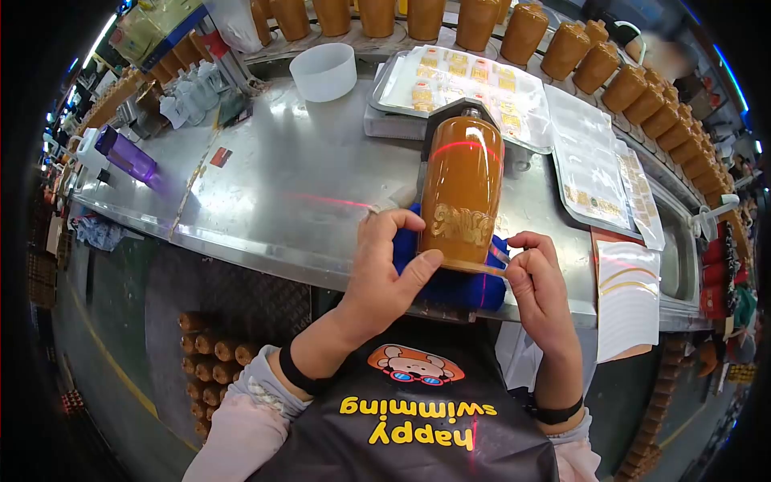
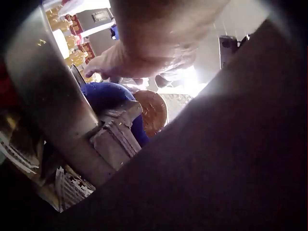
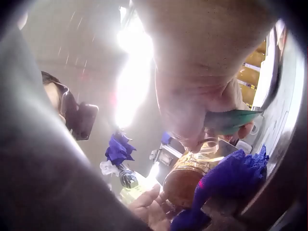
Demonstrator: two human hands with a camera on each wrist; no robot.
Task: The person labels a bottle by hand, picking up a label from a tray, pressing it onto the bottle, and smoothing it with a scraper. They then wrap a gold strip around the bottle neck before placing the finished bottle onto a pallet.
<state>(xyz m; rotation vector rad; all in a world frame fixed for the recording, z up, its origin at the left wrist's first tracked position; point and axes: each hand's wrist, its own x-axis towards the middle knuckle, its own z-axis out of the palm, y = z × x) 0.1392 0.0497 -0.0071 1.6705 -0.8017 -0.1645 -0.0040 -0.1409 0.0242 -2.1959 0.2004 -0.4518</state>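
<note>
A glossy brown bottle lies in a cradle with its neck pointing away and gold lettering near its base. My left hand holds it at the lower left, forefinger against the side and thumb at the base edge. A thin gold strip runs across the base; the thumb and finger of my right hand pinch its right end. A flat green scraper is tucked in the same right hand. Blue cloth pads the cradle under the bottle. The left hand's fingertips are partly hidden in the left wrist view.
Sheets of gold decals lie on a tray behind the bottle, with another decal tray to the right. White strip sheets hang at the front edge. A white bowl and purple bottle stand left; brown bottles line the back.
</note>
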